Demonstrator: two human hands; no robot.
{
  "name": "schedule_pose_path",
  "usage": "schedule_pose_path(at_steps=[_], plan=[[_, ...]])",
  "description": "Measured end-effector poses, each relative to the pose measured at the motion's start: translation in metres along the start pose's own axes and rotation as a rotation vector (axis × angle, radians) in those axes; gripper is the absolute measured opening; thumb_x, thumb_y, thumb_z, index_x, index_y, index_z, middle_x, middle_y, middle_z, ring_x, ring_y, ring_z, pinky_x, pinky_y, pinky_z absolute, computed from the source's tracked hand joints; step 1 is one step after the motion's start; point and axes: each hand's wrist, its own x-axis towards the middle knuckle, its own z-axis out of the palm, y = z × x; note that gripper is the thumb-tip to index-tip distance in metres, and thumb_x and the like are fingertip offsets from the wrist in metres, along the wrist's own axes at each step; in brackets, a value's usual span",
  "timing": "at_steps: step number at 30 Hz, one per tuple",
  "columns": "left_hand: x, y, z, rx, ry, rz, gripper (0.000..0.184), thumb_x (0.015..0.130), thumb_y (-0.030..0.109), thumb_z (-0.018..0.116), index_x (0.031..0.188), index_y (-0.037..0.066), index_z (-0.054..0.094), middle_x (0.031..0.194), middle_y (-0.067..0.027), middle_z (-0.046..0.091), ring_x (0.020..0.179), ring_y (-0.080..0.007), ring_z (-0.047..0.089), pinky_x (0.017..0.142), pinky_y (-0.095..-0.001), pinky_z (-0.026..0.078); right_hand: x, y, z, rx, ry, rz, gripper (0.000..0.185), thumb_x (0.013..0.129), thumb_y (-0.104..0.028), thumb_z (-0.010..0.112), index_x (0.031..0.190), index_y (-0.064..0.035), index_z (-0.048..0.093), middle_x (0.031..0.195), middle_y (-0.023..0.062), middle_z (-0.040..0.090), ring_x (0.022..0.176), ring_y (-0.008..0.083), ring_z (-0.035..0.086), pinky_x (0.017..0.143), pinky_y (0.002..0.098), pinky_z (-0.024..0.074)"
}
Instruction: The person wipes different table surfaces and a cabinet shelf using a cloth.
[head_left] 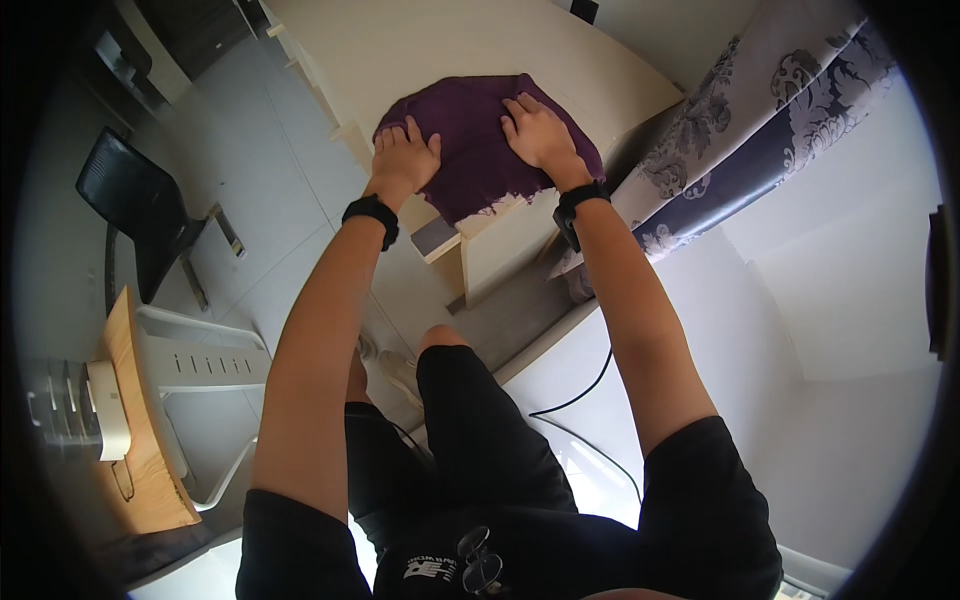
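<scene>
A dark purple cloth (pixel 470 140) with a frayed near edge lies spread over the end of a pale table (pixel 430 40). My left hand (pixel 404 158) rests flat on the cloth's left part, its fingers apart. On the cloth's right part lies my right hand (pixel 538 132), palm down with fingers stretched out. Both hands press on the cloth, and neither grips it. The near edge of the cloth hangs a little over the table's end. Each wrist wears a black band.
A black chair (pixel 140 200) stands at the left, with a white chair (pixel 210 362) and a wooden tabletop (pixel 145 430) below it. Patterned curtains (pixel 700 140) hang close at the right. A dark cable (pixel 590 430) runs over a white surface beside my legs.
</scene>
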Motion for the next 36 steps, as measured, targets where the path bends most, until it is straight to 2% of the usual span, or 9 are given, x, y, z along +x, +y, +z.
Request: schedule_pose_path(at_steps=[6, 10, 15, 17, 24, 26, 30, 32, 36], plan=[[-0.055, 0.018, -0.005, 0.188, 0.008, 0.189, 0.069, 0.103, 0.042, 0.02, 0.15, -0.007, 0.026, 0.148, -0.0291, 0.039, 0.14, -0.0386, 0.033, 0.12, -0.045, 0.015, -0.021, -0.006, -0.017, 0.034, -0.202, -0.047, 0.054, 0.103, -0.041, 0.033, 0.146, -0.0092, 0.043, 0.152, 0.0155, 0.041, 0.147, 0.0267, 0.027, 0.122, 0.0383, 0.0201], [-0.073, 0.034, -0.022, 0.247, -0.108, 0.272, 0.067, 0.103, 0.041, 0.019, 0.15, -0.007, 0.027, 0.145, -0.0279, 0.042, 0.139, -0.0376, 0.036, 0.118, -0.0453, 0.02, -0.043, -0.007, -0.028, 0.031, -0.233, -0.1, 0.055, 0.103, -0.04, 0.034, 0.148, -0.0097, 0.041, 0.153, 0.015, 0.038, 0.147, 0.026, 0.026, 0.122, 0.0384, 0.0187], [-0.065, 0.047, -0.015, 0.316, 0.028, 0.501, 0.063, 0.104, 0.038, 0.027, 0.142, -0.011, 0.039, 0.131, -0.0322, 0.053, 0.125, -0.0434, 0.049, 0.113, -0.0487, 0.03, -0.05, 0.008, -0.034, -0.012, -0.269, 0.022, 0.06, 0.102, -0.04, 0.031, 0.149, -0.004, 0.036, 0.157, 0.015, 0.033, 0.149, 0.0253, 0.023, 0.122, 0.0368, 0.0163], [-0.063, 0.065, -0.018, 0.318, -0.003, 0.493, 0.064, 0.104, 0.038, 0.027, 0.142, -0.012, 0.039, 0.131, -0.0325, 0.053, 0.125, -0.0437, 0.049, 0.112, -0.0486, 0.031, -0.046, 0.016, -0.031, -0.013, -0.267, 0.08, 0.063, 0.101, -0.04, 0.03, 0.149, 0.0004, 0.033, 0.157, 0.0167, 0.031, 0.149, 0.0258, 0.022, 0.122, 0.0357, 0.016], [-0.044, 0.144, -0.01, 0.256, -0.083, 0.458, 0.072, 0.103, 0.043, 0.025, 0.145, -0.015, 0.03, 0.139, -0.034, 0.044, 0.129, -0.0444, 0.044, 0.112, -0.0498, 0.03, -0.031, 0.07, -0.039, -0.123, -0.282, 0.274, 0.067, 0.1, -0.042, 0.029, 0.152, 0.0002, 0.028, 0.161, 0.0162, 0.024, 0.151, 0.0267, 0.017, 0.123, 0.038, 0.0127], [-0.028, 0.159, -0.003, 0.266, -0.139, 0.447, 0.075, 0.103, 0.046, 0.021, 0.148, -0.014, 0.022, 0.147, -0.0331, 0.036, 0.136, -0.0436, 0.035, 0.114, -0.0494, 0.026, -0.026, 0.085, -0.042, -0.138, -0.299, 0.294, 0.067, 0.101, -0.042, 0.028, 0.152, 0.0004, 0.026, 0.161, 0.016, 0.021, 0.151, 0.0262, 0.016, 0.123, 0.0374, 0.0124], [-0.007, 0.185, -0.014, 0.302, -0.219, 0.419, 0.078, 0.103, 0.051, 0.019, 0.15, -0.011, 0.019, 0.149, -0.0312, 0.035, 0.138, -0.0421, 0.035, 0.114, -0.047, 0.028, -0.015, 0.12, -0.042, -0.171, -0.307, 0.33, 0.067, 0.1, -0.042, 0.028, 0.153, 0.0001, 0.026, 0.162, 0.0154, 0.021, 0.151, 0.0266, 0.016, 0.123, 0.037, 0.0135], [-0.001, 0.196, -0.019, 0.318, -0.213, 0.403, 0.078, 0.103, 0.052, 0.02, 0.151, -0.009, 0.02, 0.15, -0.0301, 0.035, 0.138, -0.0416, 0.036, 0.114, -0.046, 0.028, -0.012, 0.131, -0.04, -0.192, -0.279, 0.337, 0.067, 0.1, -0.042, 0.029, 0.153, -0.0005, 0.026, 0.162, 0.0154, 0.021, 0.151, 0.0266, 0.017, 0.123, 0.037, 0.0138], [0.018, 0.195, -0.005, 0.298, -0.074, 0.575, 0.077, 0.103, 0.052, 0.021, 0.15, -0.009, 0.023, 0.146, -0.0303, 0.04, 0.136, -0.0423, 0.038, 0.114, -0.0462, 0.029, -0.001, 0.155, -0.032, -0.206, -0.252, 0.318, 0.068, 0.099, -0.044, 0.033, 0.153, -0.0026, 0.028, 0.161, 0.0148, 0.022, 0.15, 0.0254, 0.017, 0.122, 0.0376, 0.015]])
